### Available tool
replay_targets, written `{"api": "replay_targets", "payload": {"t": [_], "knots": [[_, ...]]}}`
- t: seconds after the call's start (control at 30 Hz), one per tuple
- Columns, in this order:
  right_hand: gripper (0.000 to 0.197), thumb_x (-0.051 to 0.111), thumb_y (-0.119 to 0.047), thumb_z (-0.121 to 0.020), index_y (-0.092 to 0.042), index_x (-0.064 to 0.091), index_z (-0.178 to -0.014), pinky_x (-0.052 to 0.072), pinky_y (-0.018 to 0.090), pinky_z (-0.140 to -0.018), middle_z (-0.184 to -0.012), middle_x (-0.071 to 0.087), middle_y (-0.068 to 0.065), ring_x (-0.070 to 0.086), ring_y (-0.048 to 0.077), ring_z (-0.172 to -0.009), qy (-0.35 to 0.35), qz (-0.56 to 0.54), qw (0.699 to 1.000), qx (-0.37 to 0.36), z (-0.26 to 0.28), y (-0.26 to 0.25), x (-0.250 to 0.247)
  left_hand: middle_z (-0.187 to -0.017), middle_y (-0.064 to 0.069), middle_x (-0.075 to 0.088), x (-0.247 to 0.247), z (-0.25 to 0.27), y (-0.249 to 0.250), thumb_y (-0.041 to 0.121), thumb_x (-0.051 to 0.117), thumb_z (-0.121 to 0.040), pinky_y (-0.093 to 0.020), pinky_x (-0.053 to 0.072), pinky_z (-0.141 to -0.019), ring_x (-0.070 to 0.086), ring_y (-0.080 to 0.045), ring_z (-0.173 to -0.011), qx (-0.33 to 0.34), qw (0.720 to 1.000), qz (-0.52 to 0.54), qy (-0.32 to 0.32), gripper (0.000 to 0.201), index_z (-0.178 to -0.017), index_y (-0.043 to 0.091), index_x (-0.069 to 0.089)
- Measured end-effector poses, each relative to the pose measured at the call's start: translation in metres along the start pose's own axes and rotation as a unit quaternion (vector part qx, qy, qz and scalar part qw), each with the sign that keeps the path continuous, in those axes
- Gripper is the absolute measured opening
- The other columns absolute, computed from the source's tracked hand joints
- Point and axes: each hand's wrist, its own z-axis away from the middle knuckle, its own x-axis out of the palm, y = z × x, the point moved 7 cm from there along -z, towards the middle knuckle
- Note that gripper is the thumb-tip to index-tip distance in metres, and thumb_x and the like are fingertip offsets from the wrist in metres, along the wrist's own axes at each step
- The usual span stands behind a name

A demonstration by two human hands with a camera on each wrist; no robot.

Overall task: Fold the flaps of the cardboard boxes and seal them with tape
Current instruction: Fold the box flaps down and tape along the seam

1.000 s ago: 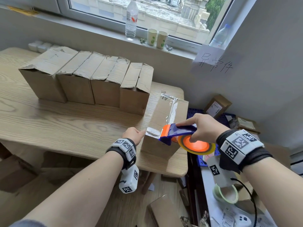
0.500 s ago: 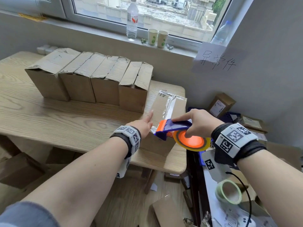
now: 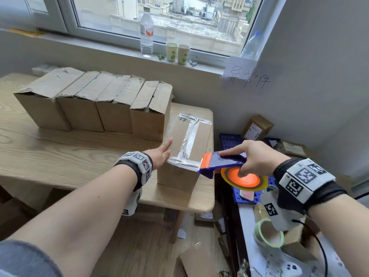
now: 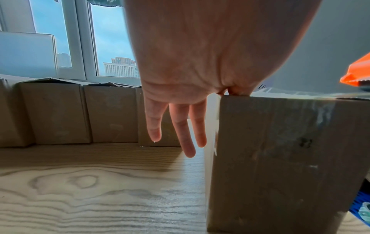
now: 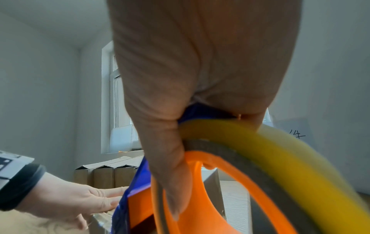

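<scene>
Right hand (image 3: 257, 156) wrapped round the blue-and-orange plastic tape dispenser (image 3: 221, 163), forefinger laid along its blue top, thumb hooked into the orange hub of the yellow-edged tape roll (image 3: 244, 179); a holding grip, dispenser's orange blade end set at the near right corner of the brown cardboard box with clear tape across its top (image 3: 179, 174). Left hand (image 3: 160, 153) flat and slack-fingered against that box's left upper edge, just left of the dispenser; a wide grip, nothing clasped; from the left wrist view fingers (image 4: 154, 126) hanging straight down beside the box's side wall, thumb out of sight over the top. Shiny clear tape strip (image 3: 189, 136) run down the seam between the two hands, with cross strips at the far and near edges. Box standing at the right end of the light wooden counter (image 3: 60, 152), directly under both hands.

Beyond the left hand, a row of four untaped brown cardboard boxes (image 3: 95, 104) side by side, flaps folded over, the nearest one touching or almost touching the taped box's far left corner. Right of and below the right hand, off the counter: blue perforated plastic crate (image 3: 229, 139); pale green tape ring (image 3: 268, 235); small brown carton with a white label (image 3: 257, 126). On the windowsill past everything: clear plastic water bottle (image 3: 146, 35); two paper cups with green print (image 3: 177, 52). White paper note with handwritten characters (image 3: 247, 76) on the wall beyond the right hand.
</scene>
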Motion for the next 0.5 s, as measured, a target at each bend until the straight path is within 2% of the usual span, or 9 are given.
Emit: {"api": "replay_targets", "payload": {"t": [0.1, 0.2, 0.23, 0.3, 0.37, 0.43, 0.5], "knots": [[0.071, 0.074, -0.002, -0.066, -0.046, 0.06, -0.121, 0.049, 0.029, -0.083, -0.101, 0.054, -0.009, 0.055, 0.014, -0.093, -0.003, -0.002, 1.0, 0.001, -0.006, -0.002, 0.006, -0.155, -0.008, 0.027, -0.001, 0.002, 0.0, 0.042, 0.022, -0.102, -0.034, 0.027, -0.113, 0.039, -0.033, -0.134, 0.002, 1.0, -0.01, 0.003, 0.054, -0.146, 0.046, -0.008], [0.071, 0.074, -0.001, -0.067, -0.046, 0.06, -0.12, 0.05, 0.032, -0.085, -0.106, 0.055, -0.008, 0.056, 0.016, -0.096, -0.006, -0.003, 1.0, 0.003, -0.009, -0.001, 0.008, -0.154, -0.01, 0.028, 0.0, 0.004, 0.001, 0.048, 0.022, -0.1, -0.038, 0.026, -0.113, 0.036, -0.034, -0.135, -0.004, 0.999, -0.033, 0.0, 0.055, -0.146, 0.048, -0.009], [0.071, 0.074, -0.001, -0.066, -0.046, 0.061, -0.119, 0.05, 0.032, -0.085, -0.106, 0.054, -0.007, 0.056, 0.016, -0.097, -0.004, -0.004, 1.0, 0.004, -0.009, 0.0, 0.008, -0.156, -0.011, 0.024, -0.002, 0.005, 0.002, 0.053, 0.021, -0.098, -0.042, 0.022, -0.115, 0.03, -0.034, -0.138, -0.01, 0.999, -0.049, 0.008, 0.056, -0.146, 0.048, -0.008], [0.071, 0.073, -0.001, -0.066, -0.047, 0.061, -0.119, 0.05, 0.032, -0.085, -0.106, 0.053, -0.008, 0.055, 0.016, -0.098, -0.002, -0.001, 1.0, 0.005, -0.01, 0.0, 0.007, -0.16, -0.005, 0.003, -0.005, 0.008, 0.008, 0.062, 0.019, -0.094, -0.05, 0.008, -0.117, 0.006, -0.025, -0.146, -0.013, 0.995, -0.093, 0.039, 0.06, -0.147, 0.045, -0.005], [0.072, 0.073, 0.0, -0.066, -0.047, 0.06, -0.119, 0.05, 0.033, -0.085, -0.105, 0.052, -0.007, 0.054, 0.016, -0.098, -0.004, 0.003, 1.0, 0.007, -0.011, 0.001, 0.007, -0.158, 0.0, -0.016, -0.004, 0.012, 0.024, 0.064, 0.015, -0.094, -0.051, -0.004, -0.116, -0.013, -0.017, -0.146, 0.021, 0.983, -0.166, 0.07, 0.064, -0.149, 0.039, -0.004], [0.072, 0.072, 0.0, -0.067, -0.048, 0.06, -0.12, 0.051, 0.035, -0.084, -0.107, 0.052, -0.007, 0.054, 0.017, -0.098, -0.004, 0.002, 1.0, 0.011, -0.011, 0.003, 0.007, -0.158, 0.001, -0.02, 0.006, 0.012, 0.047, 0.059, 0.013, -0.096, -0.05, -0.01, -0.115, -0.019, -0.015, -0.144, 0.078, 0.97, -0.22, 0.068, 0.061, -0.15, 0.037, -0.005], [0.072, 0.072, 0.0, -0.068, -0.048, 0.059, -0.12, 0.052, 0.036, -0.083, -0.109, 0.052, -0.007, 0.054, 0.017, -0.098, -0.003, -0.003, 1.0, 0.015, -0.011, 0.005, 0.008, -0.158, 0.002, -0.017, 0.018, 0.008, 0.066, 0.054, 0.013, -0.098, -0.049, -0.012, -0.115, -0.019, -0.013, -0.144, 0.113, 0.966, -0.231, 0.038, 0.058, -0.15, 0.036, -0.006]]}}
